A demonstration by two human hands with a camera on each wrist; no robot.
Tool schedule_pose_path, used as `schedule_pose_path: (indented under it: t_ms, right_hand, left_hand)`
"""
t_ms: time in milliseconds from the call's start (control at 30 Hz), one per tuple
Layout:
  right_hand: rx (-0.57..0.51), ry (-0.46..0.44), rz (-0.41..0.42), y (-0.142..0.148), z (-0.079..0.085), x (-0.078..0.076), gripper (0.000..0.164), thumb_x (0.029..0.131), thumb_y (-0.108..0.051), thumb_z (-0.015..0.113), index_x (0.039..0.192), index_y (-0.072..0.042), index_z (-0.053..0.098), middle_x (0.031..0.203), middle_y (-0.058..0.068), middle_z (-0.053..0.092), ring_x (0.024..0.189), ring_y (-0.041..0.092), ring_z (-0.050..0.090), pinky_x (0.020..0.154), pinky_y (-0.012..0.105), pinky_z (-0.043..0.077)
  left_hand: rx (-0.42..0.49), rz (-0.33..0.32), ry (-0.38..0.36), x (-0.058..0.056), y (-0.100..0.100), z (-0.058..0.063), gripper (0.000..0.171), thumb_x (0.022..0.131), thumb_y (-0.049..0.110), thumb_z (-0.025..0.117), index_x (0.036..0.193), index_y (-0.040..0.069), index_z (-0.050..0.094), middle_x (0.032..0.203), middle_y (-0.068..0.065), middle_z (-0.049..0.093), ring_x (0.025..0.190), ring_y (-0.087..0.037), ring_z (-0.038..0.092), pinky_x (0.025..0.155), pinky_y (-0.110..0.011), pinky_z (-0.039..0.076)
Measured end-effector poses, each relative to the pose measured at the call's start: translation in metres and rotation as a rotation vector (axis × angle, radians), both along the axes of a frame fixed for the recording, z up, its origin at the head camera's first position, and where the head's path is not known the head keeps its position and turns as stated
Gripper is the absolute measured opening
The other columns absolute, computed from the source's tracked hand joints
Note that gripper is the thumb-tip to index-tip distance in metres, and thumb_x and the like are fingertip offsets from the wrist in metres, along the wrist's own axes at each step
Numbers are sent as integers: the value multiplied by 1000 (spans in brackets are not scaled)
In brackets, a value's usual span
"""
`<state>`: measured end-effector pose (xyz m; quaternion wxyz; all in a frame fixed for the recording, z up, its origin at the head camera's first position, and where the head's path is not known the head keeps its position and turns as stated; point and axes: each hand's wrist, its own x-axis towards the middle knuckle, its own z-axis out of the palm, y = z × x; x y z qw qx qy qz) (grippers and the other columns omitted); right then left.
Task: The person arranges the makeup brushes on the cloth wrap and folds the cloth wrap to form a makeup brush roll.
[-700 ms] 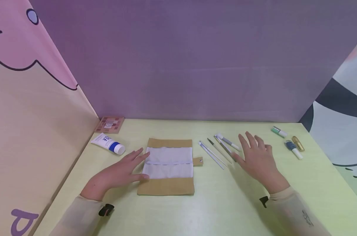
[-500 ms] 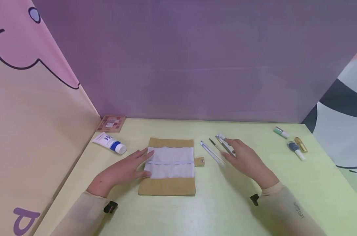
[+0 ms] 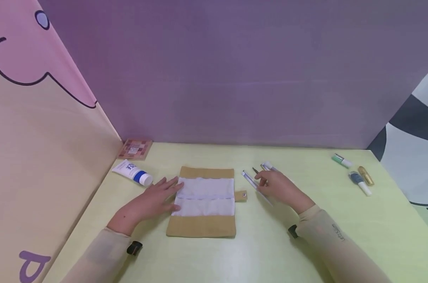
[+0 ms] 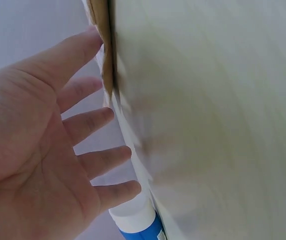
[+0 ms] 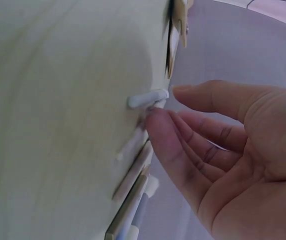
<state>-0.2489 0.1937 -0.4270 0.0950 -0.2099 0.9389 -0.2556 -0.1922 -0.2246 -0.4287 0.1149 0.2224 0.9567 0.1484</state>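
Note:
An unfolded tan fabric roll case (image 3: 201, 226) with a white lining and a snap tab (image 3: 241, 195) lies mid-table. My left hand (image 3: 153, 202) rests along its left edge, fingers spread and fingertips on the lining; the left wrist view shows the palm facing nothing held. To the case's right, my right hand (image 3: 279, 188) reaches over several slim sticks. Its bent thumb and index finger are slightly apart beside a thin white stick (image 5: 145, 98). A dark-tipped stick (image 3: 255, 170) and a grey-and-white one (image 3: 270, 165) are partly hidden behind the hand.
A white-and-blue tube (image 3: 132, 172) lies at the left, in front of a checked pink palette (image 3: 135, 149). At the far right are a green bottle (image 3: 341, 160), a dark blue bottle with a white cap (image 3: 359, 183) and a gold tube (image 3: 366, 175). A purple wall (image 3: 235, 78) stands behind.
My right hand has moved left, from the far sticks to the thin white stick, and its fingers have drawn in. My left hand stays at the case's edge.

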Motion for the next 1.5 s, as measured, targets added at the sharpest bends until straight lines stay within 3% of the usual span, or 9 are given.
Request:
schedule_pose_path:
  t_ms: [333,633,800,1000,1267,1500]
  right_hand:
    - [67,-11,6,-8,0,-8,36,98,-6,73,133,-1,68,100,4,79,81,12,65,77,30,56]
    - [4,-208,-3,-13,7,-18,45,99,-5,72,142,0,62,112,13,75,75,12,74,71,28,63]
    - [-19,-247,0,-13,5,-19,47,98,-6,75,142,0,62,116,13,71,78,13,74,73,28,65]
    - [-64,-280,47,-10,0,-27,47,96,-3,75,142,1,64,112,12,68,87,15,70,76,29,65]
    - [-49,-283,157,-2,0,-39,46,99,-5,73,144,-5,64,117,9,65,105,19,64,89,30,58]
    - [-47,-285,183,-2,2,-39,46,98,-3,71,143,-4,65,116,9,66,100,18,63,86,29,57]
  left_hand:
    - [9,-29,-39,-6,-5,0,82,102,50,69,167,12,37,178,-20,24,159,-62,21,126,-76,27]
    - [40,-6,-80,-12,-10,2,84,97,50,75,166,17,40,179,-19,23,161,-62,14,125,-77,26]
    - [53,23,-131,-13,-14,1,86,96,50,76,168,21,38,181,-16,18,163,-59,9,126,-78,24]
    - [57,38,-147,-13,-18,-3,92,93,53,79,168,22,36,181,-18,16,163,-59,7,125,-79,24]
    - [37,28,-108,-10,-15,-4,98,89,61,79,168,20,37,180,-20,18,162,-63,6,123,-82,21]
    - [25,35,-126,-9,-12,-3,101,88,62,79,168,19,37,179,-23,16,160,-66,5,122,-84,19]
